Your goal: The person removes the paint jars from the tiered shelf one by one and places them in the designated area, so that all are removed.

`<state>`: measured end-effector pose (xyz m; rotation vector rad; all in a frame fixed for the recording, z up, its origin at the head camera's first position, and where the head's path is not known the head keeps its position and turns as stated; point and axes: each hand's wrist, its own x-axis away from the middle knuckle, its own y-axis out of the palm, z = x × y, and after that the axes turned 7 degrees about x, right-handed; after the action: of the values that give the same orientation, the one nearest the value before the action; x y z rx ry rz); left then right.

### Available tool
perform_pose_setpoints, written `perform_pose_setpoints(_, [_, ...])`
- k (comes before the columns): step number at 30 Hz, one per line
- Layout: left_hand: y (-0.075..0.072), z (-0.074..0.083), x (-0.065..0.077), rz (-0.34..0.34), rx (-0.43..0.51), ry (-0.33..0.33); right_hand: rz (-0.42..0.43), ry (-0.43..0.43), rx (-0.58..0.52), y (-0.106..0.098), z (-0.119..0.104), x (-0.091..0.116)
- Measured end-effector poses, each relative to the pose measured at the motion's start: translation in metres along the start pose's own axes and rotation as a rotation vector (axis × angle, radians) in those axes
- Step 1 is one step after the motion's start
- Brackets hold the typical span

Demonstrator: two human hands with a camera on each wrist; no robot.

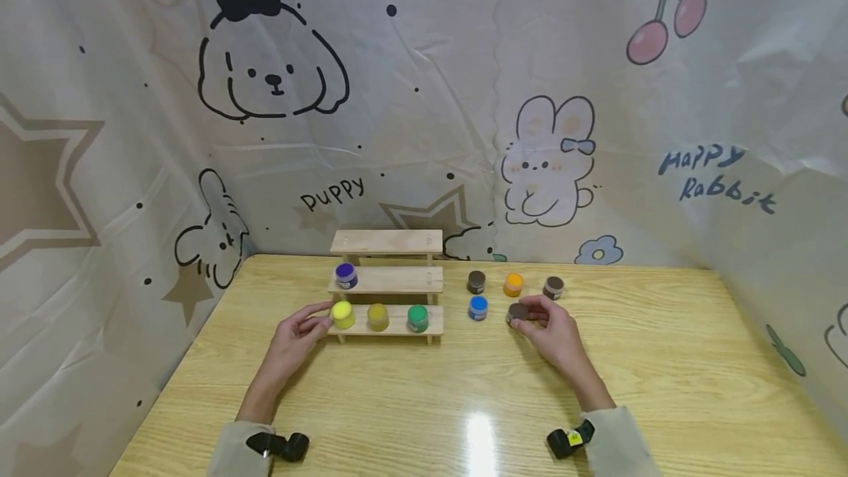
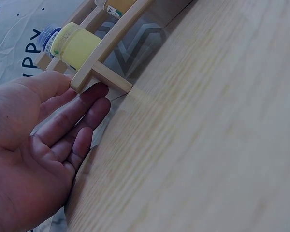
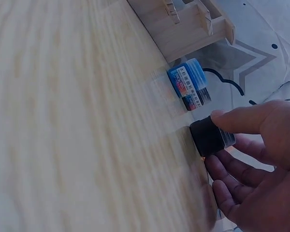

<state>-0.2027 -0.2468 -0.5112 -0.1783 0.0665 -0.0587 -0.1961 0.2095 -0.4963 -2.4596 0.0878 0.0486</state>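
Observation:
At the left end of a small three-tier wooden rack (image 1: 397, 280), my left hand (image 1: 298, 333) pinches the edge of the lowest shelf (image 2: 117, 36), thumb above and fingers below. A yellow paint jar (image 1: 342, 314) stands right beside its fingertips. Farther along that shelf are an ochre jar (image 1: 377, 317) and a green jar (image 1: 418, 318); a purple jar (image 1: 346, 275) sits on the middle shelf. My right hand (image 1: 553, 330) grips a dark, nearly black paint jar (image 3: 206, 137) between thumb and fingers, at the tabletop. A blue jar (image 1: 478, 308) stands left of it.
Behind the right hand on the wooden table (image 1: 397, 396) stand a dark jar (image 1: 476, 282), an orange jar (image 1: 513, 285) and a dark brown jar (image 1: 553, 287). A printed cloth (image 1: 411, 131) hangs behind the table and along its sides.

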Motion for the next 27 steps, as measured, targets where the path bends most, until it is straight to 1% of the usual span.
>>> perform_pose_setpoints(6, [-0.001, -0.002, 0.001, -0.004, 0.002, -0.001, -0.017, -0.009, 0.005, -0.007, -0.006, 0.002])
perform_pose_setpoints(11, [-0.001, -0.002, 0.000, 0.006, -0.011, -0.015, 0.019, -0.040, 0.023, -0.015, -0.014, 0.003])
perform_pose_setpoints(17, [-0.001, -0.004, -0.004, 0.010, -0.020, -0.036, 0.069, -0.085, -0.013, -0.021, -0.029, 0.007])
perform_pose_setpoints(21, [-0.001, -0.003, -0.003, 0.006, -0.026, -0.030, 0.079, -0.129, -0.044, -0.021, -0.039, 0.010])
perform_pose_setpoints(22, [0.000, 0.002, -0.001, 0.005, -0.027, -0.030, 0.078, -0.139, -0.055, -0.020, -0.042, 0.011])
perform_pose_setpoints(24, [0.001, 0.005, 0.000, 0.006, -0.030, -0.035, 0.078, -0.163, -0.066, -0.019, -0.046, 0.013])
perform_pose_setpoints(27, [0.001, 0.005, 0.000, 0.013, -0.030, -0.042, 0.078, -0.200, -0.082, -0.014, -0.053, 0.016])
